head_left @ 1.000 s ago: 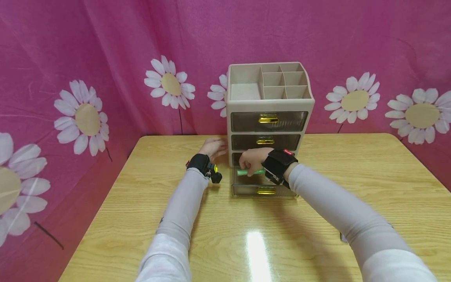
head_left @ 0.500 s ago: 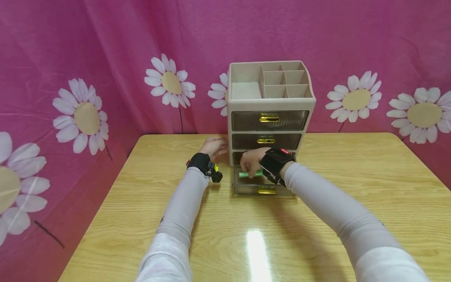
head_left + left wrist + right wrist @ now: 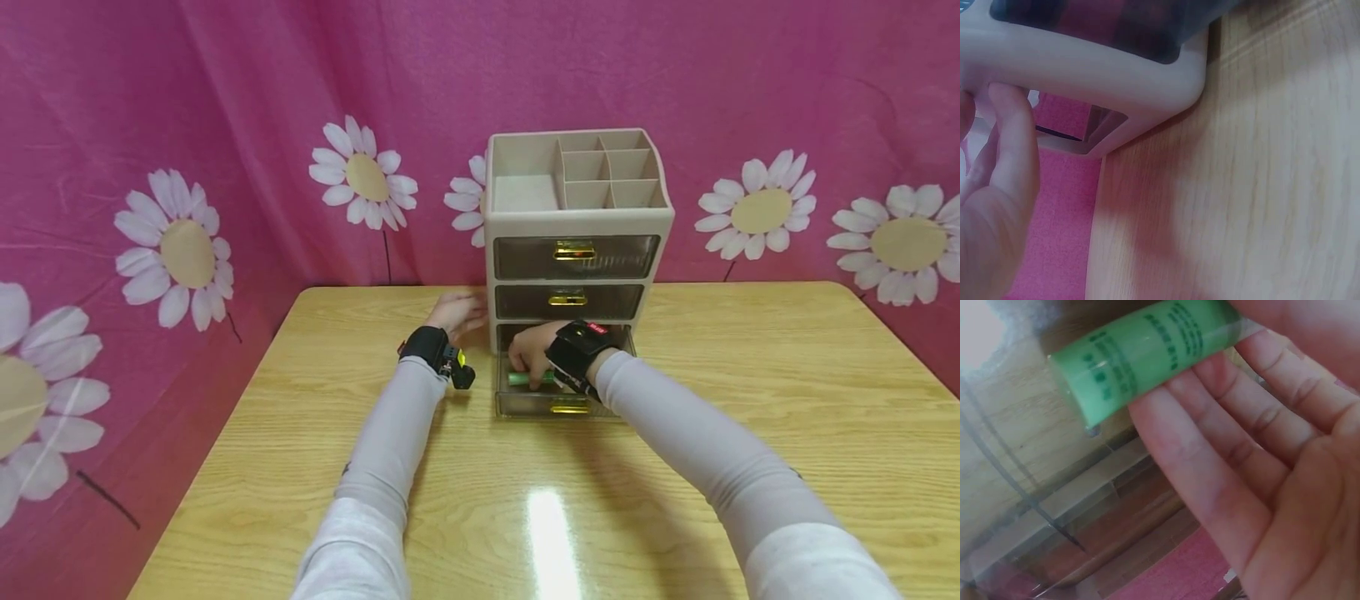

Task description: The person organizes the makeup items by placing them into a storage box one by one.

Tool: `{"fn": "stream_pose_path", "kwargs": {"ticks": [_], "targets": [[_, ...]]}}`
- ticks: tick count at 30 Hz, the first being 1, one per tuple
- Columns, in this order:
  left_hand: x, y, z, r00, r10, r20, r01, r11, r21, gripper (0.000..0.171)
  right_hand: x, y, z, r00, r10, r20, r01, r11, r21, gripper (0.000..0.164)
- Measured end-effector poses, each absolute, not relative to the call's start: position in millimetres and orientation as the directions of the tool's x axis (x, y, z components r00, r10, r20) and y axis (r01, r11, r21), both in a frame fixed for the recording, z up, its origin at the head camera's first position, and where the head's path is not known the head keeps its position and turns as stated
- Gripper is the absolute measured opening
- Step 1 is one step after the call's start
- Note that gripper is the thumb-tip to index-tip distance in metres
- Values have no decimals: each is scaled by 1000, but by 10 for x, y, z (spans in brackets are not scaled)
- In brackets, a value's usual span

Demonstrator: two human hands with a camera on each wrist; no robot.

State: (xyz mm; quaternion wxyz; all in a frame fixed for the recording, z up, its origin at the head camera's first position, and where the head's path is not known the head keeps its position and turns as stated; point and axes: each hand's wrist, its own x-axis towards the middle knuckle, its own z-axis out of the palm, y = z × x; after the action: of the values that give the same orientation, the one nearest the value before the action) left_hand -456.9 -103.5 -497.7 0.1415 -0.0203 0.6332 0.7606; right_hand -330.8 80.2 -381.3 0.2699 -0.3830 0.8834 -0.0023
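A beige desktop drawer organizer [image 3: 581,223] stands at the back of the table, its smoky bottom drawer [image 3: 525,406] pulled out. Over that drawer, my right hand [image 3: 531,350] pinches a green printed squeeze tube [image 3: 1147,359] between thumb and fingers. In the head view the tube [image 3: 519,378] lies sideways, low inside the drawer walls, its right part hidden by the hand and wrist. My left hand [image 3: 457,314] rests against the organizer's left side. The left wrist view shows its fingers [image 3: 1013,125] extended up to the beige frame beside a cut-out.
Two upper drawers with gold handles [image 3: 574,250] are closed. The organizer's top has divided compartments [image 3: 585,167]. A pink flowered cloth [image 3: 420,75] hangs right behind the wooden table [image 3: 300,467]. Each wrist wears a black strap [image 3: 426,346] with a camera.
My right hand has lowered the green tube slightly deeper into the open drawer and toward its front. The left hand stays at the organizer's side.
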Motion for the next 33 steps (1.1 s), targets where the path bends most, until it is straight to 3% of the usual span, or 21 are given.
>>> {"fn": "stream_pose_path", "kwargs": {"ticks": [5,8,11,16,23,29,33], "targets": [[-5159,-1127,-5584,-955,225,-192,-240,-213,947,33,-3284,795,-3788,-567,-669,-482,-665,716,-211,25],[-5289,-1147,-5718,-953,229,-198,-250,-225,942,37,-3271,798,-3774,-568,-665,-485,-666,717,-205,25],[-5151,-1118,-5558,-955,204,-213,-255,-208,944,40,-3267,810,-3745,-552,-679,-484,-665,708,-235,23],[-4640,-1033,-5010,-961,164,-224,-252,-176,952,46,-3287,873,-3735,-522,-721,-455,-673,676,-299,23],[-4681,-1052,-5049,-955,182,-235,-266,-173,948,50,-3298,905,-3629,-491,-711,-504,-633,688,-354,25],[-4427,-993,-4778,-955,147,-256,-277,-142,950,51,-3419,975,-3661,-449,-748,-490,-649,649,-396,28],[-4544,-1003,-4929,-958,143,-250,-271,-152,950,50,-3179,982,-3380,-480,-754,-447,-681,642,-352,30]]}}
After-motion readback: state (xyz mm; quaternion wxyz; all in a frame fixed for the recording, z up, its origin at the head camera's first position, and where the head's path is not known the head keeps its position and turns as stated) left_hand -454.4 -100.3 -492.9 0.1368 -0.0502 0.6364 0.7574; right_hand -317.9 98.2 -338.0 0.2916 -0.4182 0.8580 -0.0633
